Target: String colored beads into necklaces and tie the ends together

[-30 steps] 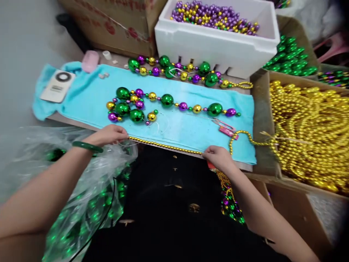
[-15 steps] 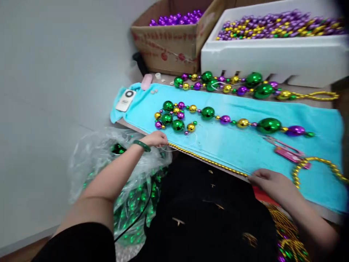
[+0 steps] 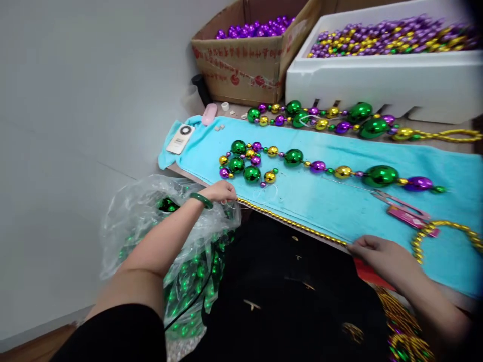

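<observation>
A strand of small gold beads [image 3: 290, 221] is stretched taut along the front edge of the table. My left hand [image 3: 221, 192], with a green bangle on its wrist, pinches the strand's left end, where a loop of clear cord hangs out. At the other end my right hand [image 3: 370, 249] is closed on the strand with thumb and fingers. Behind the strand, a string of green, purple and gold beads [image 3: 293, 158] lies curled on a turquoise towel [image 3: 313, 201]. Pink scissors [image 3: 403, 206] and a curved piece of gold bead strand [image 3: 418, 241] lie near my right hand.
A cardboard box [image 3: 241, 65] of purple beads and a white foam box [image 3: 362, 83] of mixed beads stand at the back. Finished-looking bead strings [image 3: 372, 128] lie before them. A plastic bag [image 3: 132, 226] of green beads sits below left.
The whole view has shifted slightly, so things appear a little farther right. Both hands keep hold of the gold bead strand in about the same place along the table edge.
</observation>
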`<state>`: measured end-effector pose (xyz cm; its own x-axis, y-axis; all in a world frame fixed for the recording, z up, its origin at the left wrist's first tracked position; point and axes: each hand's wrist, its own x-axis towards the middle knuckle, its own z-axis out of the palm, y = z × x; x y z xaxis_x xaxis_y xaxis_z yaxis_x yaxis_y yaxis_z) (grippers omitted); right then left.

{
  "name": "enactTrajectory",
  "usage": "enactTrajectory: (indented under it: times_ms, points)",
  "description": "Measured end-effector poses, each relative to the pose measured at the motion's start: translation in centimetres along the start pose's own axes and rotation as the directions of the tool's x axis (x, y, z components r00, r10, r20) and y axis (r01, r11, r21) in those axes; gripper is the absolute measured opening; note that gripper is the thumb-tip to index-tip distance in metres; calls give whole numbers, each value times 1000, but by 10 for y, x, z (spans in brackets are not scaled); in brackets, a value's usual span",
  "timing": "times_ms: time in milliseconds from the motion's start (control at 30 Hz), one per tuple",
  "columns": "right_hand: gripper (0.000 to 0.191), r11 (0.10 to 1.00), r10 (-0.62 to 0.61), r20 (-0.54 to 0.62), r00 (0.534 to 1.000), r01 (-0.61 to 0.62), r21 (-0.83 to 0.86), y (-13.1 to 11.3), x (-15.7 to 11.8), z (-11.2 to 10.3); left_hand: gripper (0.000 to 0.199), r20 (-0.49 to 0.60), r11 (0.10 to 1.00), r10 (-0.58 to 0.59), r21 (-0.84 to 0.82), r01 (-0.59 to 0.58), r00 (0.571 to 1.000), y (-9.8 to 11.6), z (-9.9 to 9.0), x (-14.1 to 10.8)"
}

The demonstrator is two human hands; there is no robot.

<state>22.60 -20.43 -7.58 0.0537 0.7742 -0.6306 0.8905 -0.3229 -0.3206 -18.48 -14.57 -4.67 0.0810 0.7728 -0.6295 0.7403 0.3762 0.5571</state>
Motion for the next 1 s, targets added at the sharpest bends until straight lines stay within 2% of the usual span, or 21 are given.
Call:
enactTrajectory:
  times_ms: [133,267,567,700,767,867,933,1000]
  points:
    - [18,1000,-26,-75,997,26,2,-9,-9,-2,17,1,998,-37,47,37,999,4,1,-1]
    - [13,1000,2,-140,990,0,11,-14,-10,-2,23,35,996,-71,55,69,997,2,0,7]
    - [12,999,20,-140,990,-15,33,-14,-11,0,28,64,994,-88,64,84,994,-2,1,13]
    - [14,999,4,-124,992,1,41,-12,-12,-2,24,55,995,-96,47,93,994,6,2,2]
    - [15,996,-54,-104,993,62,66,-7,-13,-16,24,60,999,-52,21,50,997,20,-3,-9]
    - [19,982,-166,-182,969,180,63,3,-18,-59,25,59,995,97,27,-99,994,53,-15,-20]
    - [23,981,-191,-277,942,193,-22,5,-24,-95,24,53,968,208,132,-213,977,79,-19,-19]
    - [24,974,-220,-326,920,186,-132,-1,-33,-127,18,96,906,303,280,-318,948,109,-15,-14]
